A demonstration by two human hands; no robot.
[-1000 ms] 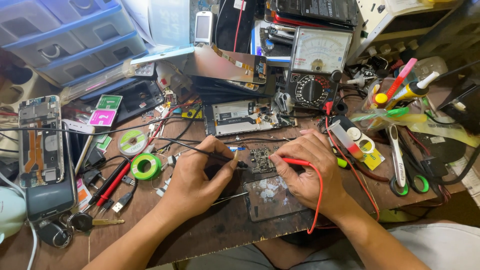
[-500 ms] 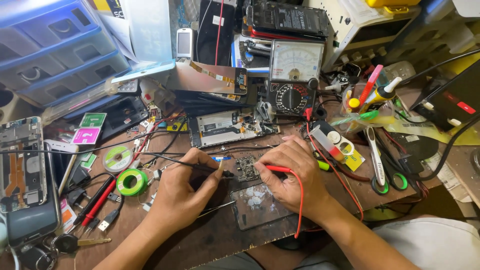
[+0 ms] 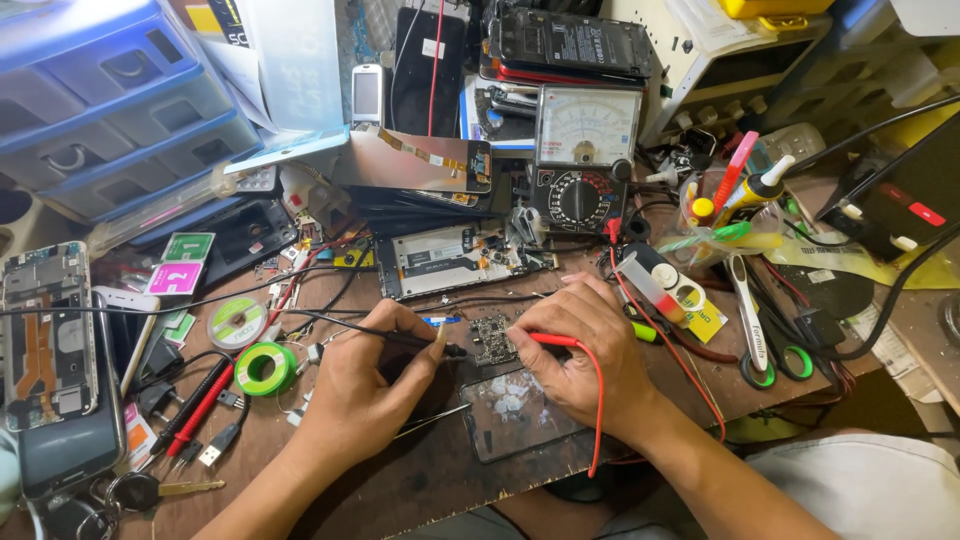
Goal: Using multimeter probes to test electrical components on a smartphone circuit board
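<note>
Touching one board [image 3: 492,340], two probes [image 3: 415,340]

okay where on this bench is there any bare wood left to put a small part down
Little is bare. One bare strip of wood lies along the near edge, between the left hand and the dark glass panel. A smaller patch sits under the green tape roll. Around the multimeter, the scissors and the opened phone it is crowded.

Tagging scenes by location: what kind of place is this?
Likely a phone repair bench: an analog multimeter with a dial, an opened phone chassis, and a small dark circuit board probed by both hands on a cluttered wooden table.
</note>
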